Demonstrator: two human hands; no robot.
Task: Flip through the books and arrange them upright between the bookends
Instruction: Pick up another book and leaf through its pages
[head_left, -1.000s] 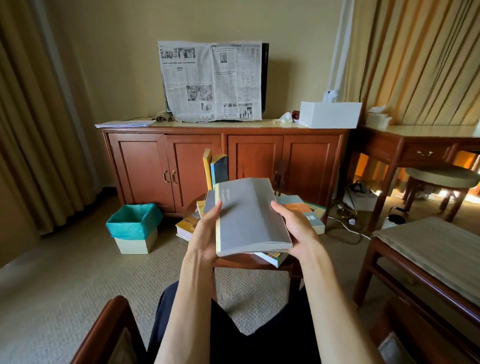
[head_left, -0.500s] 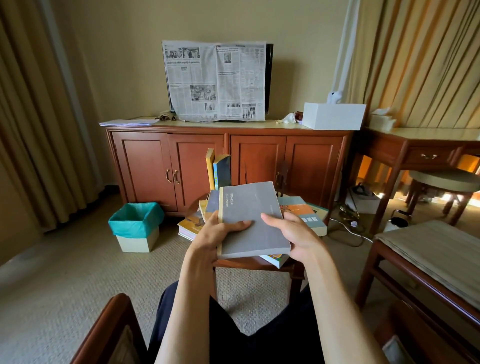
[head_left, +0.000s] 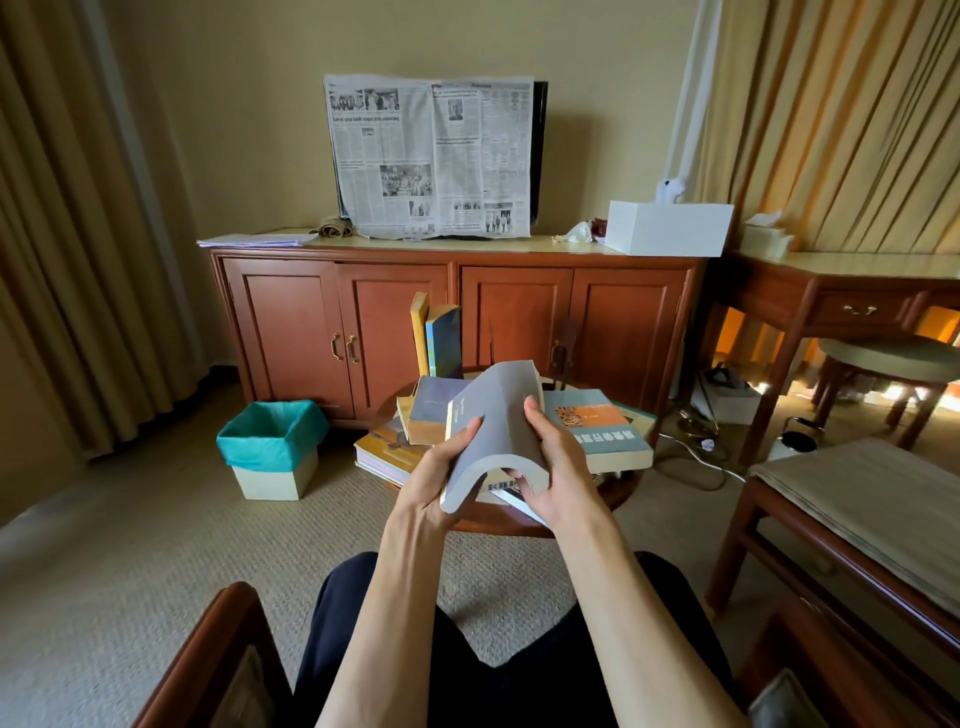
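Grey book (head_left: 493, 415) bowed between left hand (head_left: 441, 467) and right hand (head_left: 558, 462), perhaps mid-flip.

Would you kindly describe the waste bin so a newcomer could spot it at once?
Start at the long wooden cabinet against the back wall, then look down to the carpet in front of its left doors. There stands the waste bin, a small cream square box, left of the round table. Its teal liner sets it apart.

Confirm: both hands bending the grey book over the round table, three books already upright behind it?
Not three: the head view shows two upright books. Otherwise right: left hand and right hand bend the grey book over the round table.
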